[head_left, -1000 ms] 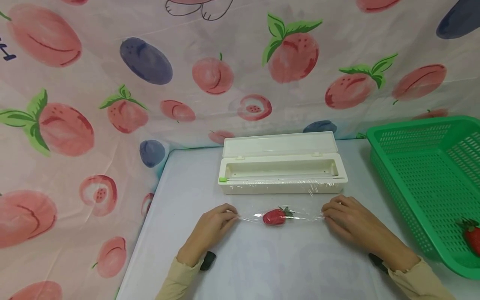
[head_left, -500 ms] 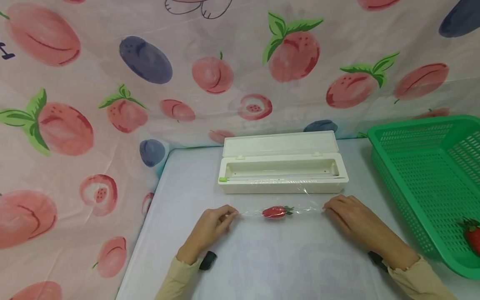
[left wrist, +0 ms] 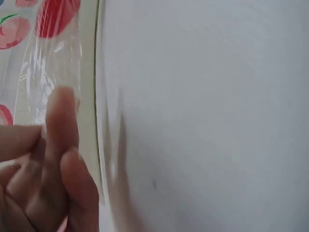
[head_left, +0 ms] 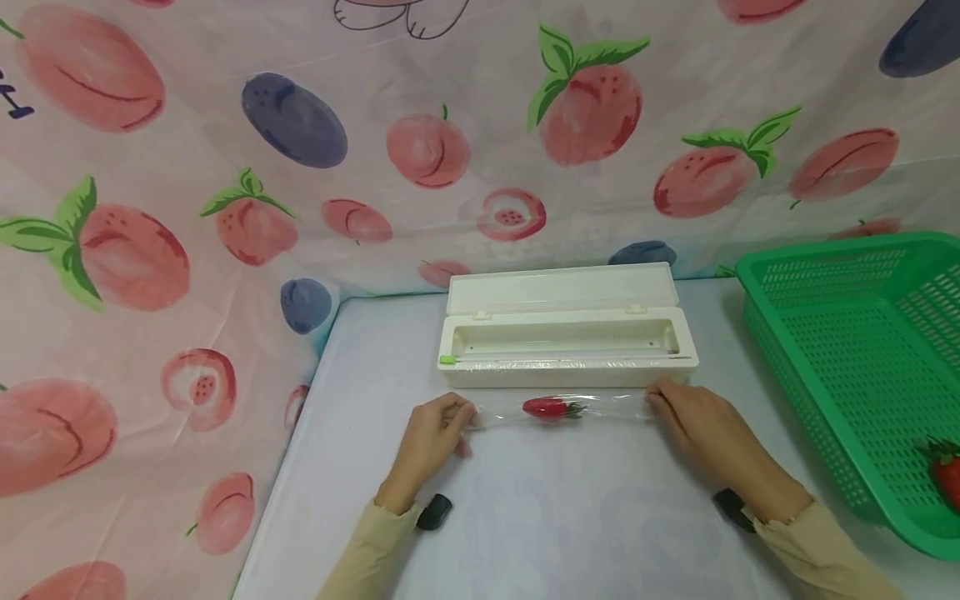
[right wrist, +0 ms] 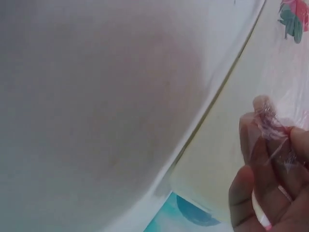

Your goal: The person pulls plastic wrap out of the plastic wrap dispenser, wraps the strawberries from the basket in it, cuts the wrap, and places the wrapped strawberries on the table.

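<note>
A strawberry lies wrapped in clear plastic film, its leaves toward the right. The left hand pinches the left end of the film between thumb and forefinger. At the other end, the right hand pinches the film, which looks bunched at its fingertips in the right wrist view. Stretched between both hands, the film appears raised off the table. Behind it stands a long white film dispenser box with its lid up and a green slider at the left of its front edge.
A green plastic basket stands at the right, with another strawberry inside. A fruit-print cloth hangs behind and to the left of the white table.
Both hands have lifted the film and the strawberry and shifted them slightly away, closer to the box. The strawberry has rolled within the film and its leaves now point more to the right.
</note>
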